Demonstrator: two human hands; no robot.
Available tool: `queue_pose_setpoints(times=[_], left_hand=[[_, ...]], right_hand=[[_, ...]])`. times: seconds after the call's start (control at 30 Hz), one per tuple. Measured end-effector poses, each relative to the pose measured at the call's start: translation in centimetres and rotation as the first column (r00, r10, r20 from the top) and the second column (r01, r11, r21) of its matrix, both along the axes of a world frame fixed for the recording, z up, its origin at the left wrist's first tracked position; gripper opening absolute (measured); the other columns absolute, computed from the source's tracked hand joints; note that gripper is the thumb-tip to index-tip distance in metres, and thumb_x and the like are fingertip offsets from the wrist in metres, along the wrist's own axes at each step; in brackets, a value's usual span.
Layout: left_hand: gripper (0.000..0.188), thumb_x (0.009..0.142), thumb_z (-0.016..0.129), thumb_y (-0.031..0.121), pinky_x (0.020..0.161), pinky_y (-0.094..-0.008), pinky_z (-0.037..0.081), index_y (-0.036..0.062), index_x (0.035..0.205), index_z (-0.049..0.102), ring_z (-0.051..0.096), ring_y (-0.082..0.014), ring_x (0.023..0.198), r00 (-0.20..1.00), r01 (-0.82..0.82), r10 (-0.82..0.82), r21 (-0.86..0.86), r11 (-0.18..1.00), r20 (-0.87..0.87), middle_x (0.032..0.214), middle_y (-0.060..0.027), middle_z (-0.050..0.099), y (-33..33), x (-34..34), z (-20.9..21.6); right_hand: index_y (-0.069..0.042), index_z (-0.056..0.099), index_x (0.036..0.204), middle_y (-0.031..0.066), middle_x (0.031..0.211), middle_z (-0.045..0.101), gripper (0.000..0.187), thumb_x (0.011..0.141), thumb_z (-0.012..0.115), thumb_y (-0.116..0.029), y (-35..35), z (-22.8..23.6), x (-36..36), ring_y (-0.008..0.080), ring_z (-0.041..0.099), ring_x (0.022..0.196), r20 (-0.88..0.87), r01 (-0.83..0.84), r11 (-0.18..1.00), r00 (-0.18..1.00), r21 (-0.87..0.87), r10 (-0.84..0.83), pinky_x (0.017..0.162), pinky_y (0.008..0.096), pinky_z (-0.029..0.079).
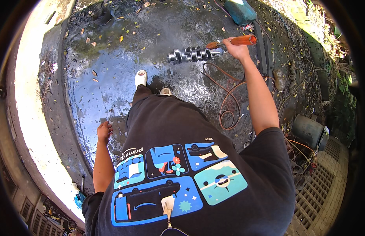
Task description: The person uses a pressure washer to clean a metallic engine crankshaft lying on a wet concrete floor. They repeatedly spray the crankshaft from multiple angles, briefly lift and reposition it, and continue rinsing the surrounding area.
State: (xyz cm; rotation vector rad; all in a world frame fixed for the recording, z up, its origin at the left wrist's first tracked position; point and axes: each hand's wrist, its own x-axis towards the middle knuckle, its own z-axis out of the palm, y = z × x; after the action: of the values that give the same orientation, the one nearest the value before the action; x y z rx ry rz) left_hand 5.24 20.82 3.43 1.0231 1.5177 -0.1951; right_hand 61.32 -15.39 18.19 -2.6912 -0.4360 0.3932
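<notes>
Wet ground; orange tool within right fingers, crankshaft leftward.

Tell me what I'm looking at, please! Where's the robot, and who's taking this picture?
There's no robot here, just a person using bare hands. The camera sits on their head and looks down, so you see their dark T-shirt and white shoe from above. Its very wide lens makes straight edges bend.

The right hand holds a long tool with orange parts, pointing toward a metal crankshaft, a heavy engine part. The left hand hangs by their side and looks empty.

On the wet ground lie that crankshaft, a looping brown hose and fallen leaves.
</notes>
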Motion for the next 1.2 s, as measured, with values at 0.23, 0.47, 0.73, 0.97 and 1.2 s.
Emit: queue_pose_setpoints(times=[0.23, 0.47, 0.73, 0.97, 1.2], left_hand=[[0.032, 0.086, 0.055, 0.027, 0.043, -0.0261, 0.038, 0.0023, 0.107, 0.052, 0.052, -0.0133, 0.058, 1.000, -0.004, 0.004, 0.008, 1.000, 0.000, 0.081, -0.0063, 0.055, 0.1, 0.1, -0.2], [0.033, 0.086, 0.054, 0.027, 0.041, -0.0257, 0.038, 0.0030, 0.109, 0.052, 0.052, -0.0132, 0.057, 1.000, 0.007, -0.007, 0.013, 1.000, 0.008, 0.080, -0.0062, 0.055, 0.1, -0.2, -0.4], [0.032, 0.087, 0.053, 0.026, 0.042, -0.0258, 0.038, 0.0046, 0.110, 0.052, 0.053, -0.0135, 0.058, 1.000, 0.004, -0.004, -0.005, 1.000, -0.003, 0.081, -0.0059, 0.055, 0.1, -0.1, -0.7], [0.035, 0.087, 0.051, 0.029, 0.049, -0.0273, 0.041, 0.0064, 0.114, 0.053, 0.055, -0.0149, 0.066, 0.999, 0.030, -0.030, -0.014, 0.999, -0.030, 0.094, -0.0093, 0.057, 0.0, -0.1, -0.6], [0.035, 0.086, 0.052, 0.028, 0.048, -0.0271, 0.041, 0.0071, 0.114, 0.053, 0.055, -0.0147, 0.065, 0.999, 0.035, -0.036, -0.016, 0.999, -0.028, 0.091, -0.0079, 0.058, -0.1, -0.3, -1.1]], right_hand=[[-0.007, 0.067, 0.092, 0.0083, 0.087, 0.067, 0.038, 0.078, 0.062, -0.042, -0.3, -1.0, 0.4, 0.0206, 0.063, 0.085, 0.000, 0.042, 0.998, 0.999, 0.039, -0.042, 0.080, 0.0315, 0.046], [-0.006, 0.067, 0.092, 0.0083, 0.087, 0.067, 0.037, 0.078, 0.062, -0.040, -0.2, -0.9, 0.3, 0.0200, 0.063, 0.085, -0.009, 0.020, 0.999, 1.000, 0.027, -0.019, 0.079, 0.0309, 0.046], [-0.007, 0.067, 0.094, 0.0096, 0.090, 0.068, 0.040, 0.077, 0.061, -0.042, 0.0, -1.0, 0.5, 0.0208, 0.063, 0.088, -0.023, 0.025, 1.000, 0.999, 0.017, -0.024, 0.081, 0.0312, 0.046], [-0.007, 0.067, 0.094, 0.0091, 0.089, 0.068, 0.040, 0.077, 0.062, -0.043, 0.2, -0.7, 0.4, 0.0205, 0.063, 0.087, 0.002, 0.016, 1.000, 1.000, 0.003, -0.016, 0.081, 0.0316, 0.047], [-0.007, 0.066, 0.094, 0.0110, 0.095, 0.067, 0.042, 0.077, 0.061, -0.045, 0.1, -0.4, 0.2, 0.0250, 0.062, 0.093, -0.025, 0.023, 0.999, 0.999, 0.026, -0.023, 0.084, 0.0340, 0.046]])
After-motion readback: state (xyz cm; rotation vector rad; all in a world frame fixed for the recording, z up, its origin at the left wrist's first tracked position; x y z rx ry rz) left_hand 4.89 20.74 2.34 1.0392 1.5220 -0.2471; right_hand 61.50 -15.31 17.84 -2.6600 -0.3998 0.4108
